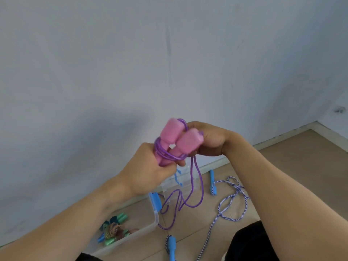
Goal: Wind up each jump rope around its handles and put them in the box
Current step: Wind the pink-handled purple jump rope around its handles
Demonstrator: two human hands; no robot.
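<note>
My left hand (148,172) grips the lower ends of two pink handles (180,140) held side by side in front of me. A purple rope (195,185) is looped a few times around them and its loose part hangs down to the floor. My right hand (209,140) is curled at the top of the handles, pinching the purple rope there. Below, a clear plastic box (150,226) holds a wound rope with green handles (114,230). A blue-and-white striped rope (231,200) with blue handles (212,182) lies loose on the floor.
The box's clear lid with blue clips (180,187) leans against the pale wall (131,63) behind the box. A second blue handle (171,247) lies near my dark-clothed knee (250,242). The wooden floor (293,166) stretches to the right.
</note>
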